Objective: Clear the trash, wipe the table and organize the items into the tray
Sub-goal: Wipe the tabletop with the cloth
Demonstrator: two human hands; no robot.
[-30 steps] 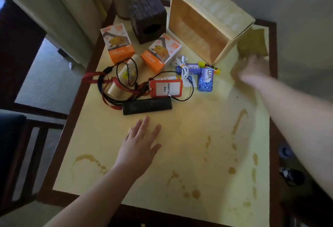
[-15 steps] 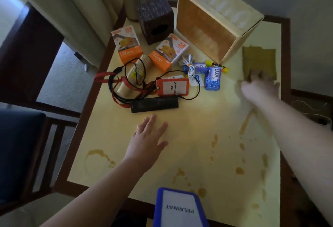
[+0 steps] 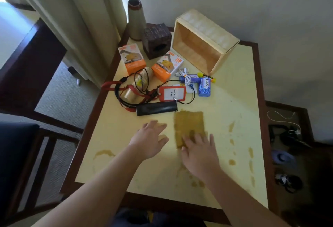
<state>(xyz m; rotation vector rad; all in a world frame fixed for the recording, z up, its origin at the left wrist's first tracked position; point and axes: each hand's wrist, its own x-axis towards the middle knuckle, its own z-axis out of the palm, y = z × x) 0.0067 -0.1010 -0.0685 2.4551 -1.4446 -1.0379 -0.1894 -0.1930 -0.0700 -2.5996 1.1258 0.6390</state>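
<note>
An olive-brown cloth [image 3: 189, 126] lies flat in the middle of the pale yellow table [image 3: 239, 86]. My right hand [image 3: 200, 153] presses its near edge with spread fingers. My left hand [image 3: 151, 140] rests flat and open on the table just left of the cloth. Brown spill stains [image 3: 232, 162] dot the right and near side, and a ring stain [image 3: 103, 153] marks the near left. A wooden tray [image 3: 221, 46] stands on its side at the back. Two orange boxes [image 3: 132, 59], a red badge holder [image 3: 172, 93], cables, a black case [image 3: 156, 108] and blue soap [image 3: 204, 87] lie in a cluster.
A dark cube box [image 3: 155, 40] and a tall tan vase [image 3: 135, 21] stand at the back left corner. A dark chair [image 3: 21, 154] sits to the left of the table. Cords and dark objects [image 3: 288, 136] lie on the floor to the right.
My right hand dragged the cloth from the back right corner to the table's middle. My left hand shifted slightly. The view rose and pulled back.
</note>
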